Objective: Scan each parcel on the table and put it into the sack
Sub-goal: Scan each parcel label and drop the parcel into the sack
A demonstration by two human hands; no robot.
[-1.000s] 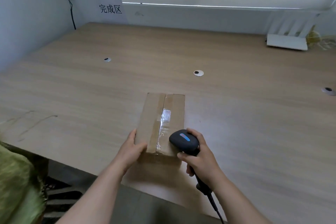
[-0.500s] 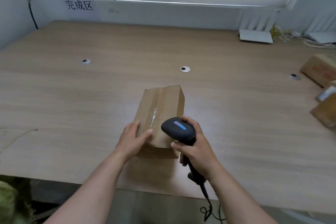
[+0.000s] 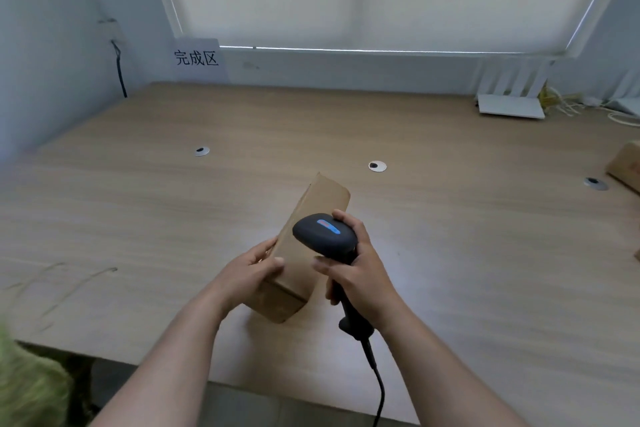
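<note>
Left hand (image 3: 250, 265) grips parcel (image 3: 304, 239) | right hand (image 3: 360, 274) grips scanner (image 3: 325, 234)

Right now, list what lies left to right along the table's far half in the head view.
Black wall cable → white sign with black characters → left round silver grommet → middle grommet → white router → right grommet

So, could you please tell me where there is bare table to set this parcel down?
Free: the wide stretch of table left of the parcel, between the front edge and the sign; also the middle right of the scanner. Crowded: the far right, with another box, a white device and cables.
</note>
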